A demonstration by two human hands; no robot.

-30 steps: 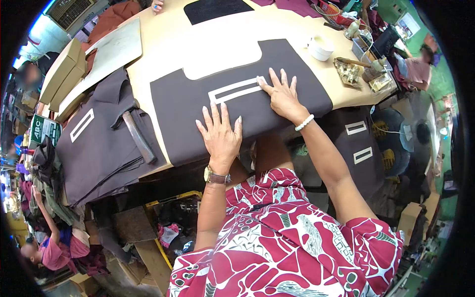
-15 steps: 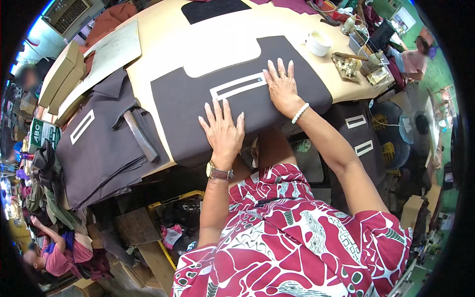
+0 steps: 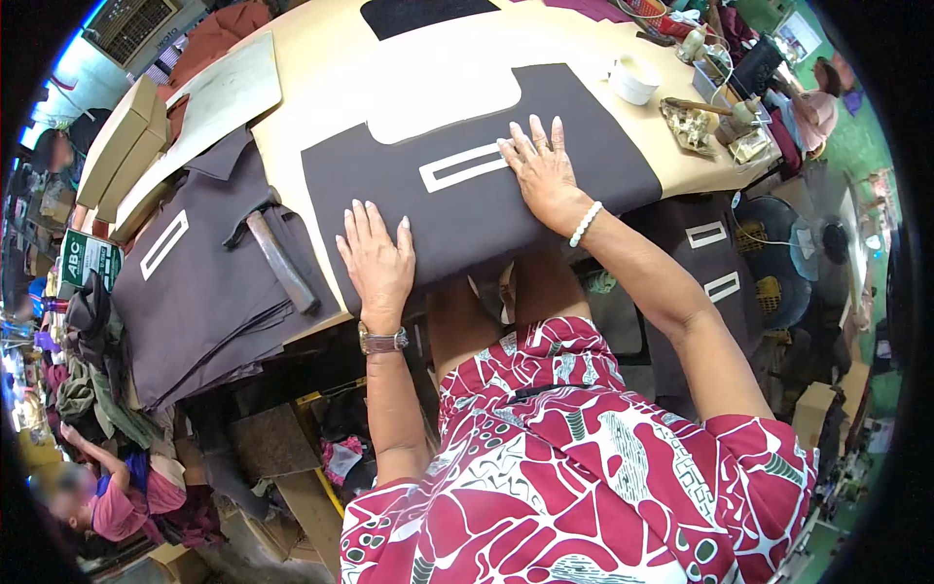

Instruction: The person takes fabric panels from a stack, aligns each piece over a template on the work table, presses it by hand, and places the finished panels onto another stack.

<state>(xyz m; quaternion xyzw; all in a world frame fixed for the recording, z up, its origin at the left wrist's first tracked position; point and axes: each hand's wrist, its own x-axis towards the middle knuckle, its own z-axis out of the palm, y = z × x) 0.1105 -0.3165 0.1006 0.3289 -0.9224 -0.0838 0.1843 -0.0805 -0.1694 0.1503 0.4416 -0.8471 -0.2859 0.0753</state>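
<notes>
A dark grey-brown fabric piece (image 3: 605, 146) with a wide notch in its far edge lies on the pale table, its near edge hanging over the front. On it sits a white rectangular frame-shaped strip (image 3: 426, 177) with a dark slot through its middle. My left hand (image 3: 377, 265) rests flat near the fabric's front left, fingers stretched out, left of and nearer than the strip. My right hand (image 3: 547, 180) lies palm down with fingers extended at the strip's right end, hiding that end. Neither hand grips anything.
A hammer (image 3: 282, 263) lies on stacked dark fabric pieces (image 3: 195, 302) to the left. White tape rolls (image 3: 634, 80) and a brush in a glue-crusted container (image 3: 689, 128) stand at the right. Another person (image 3: 122, 501) sits at lower left. More dark pieces (image 3: 696, 282) hang at right.
My left hand has slid left and slightly toward me, away from the strip's left end. My right hand has shifted slightly left, covering more of the strip's right end.
</notes>
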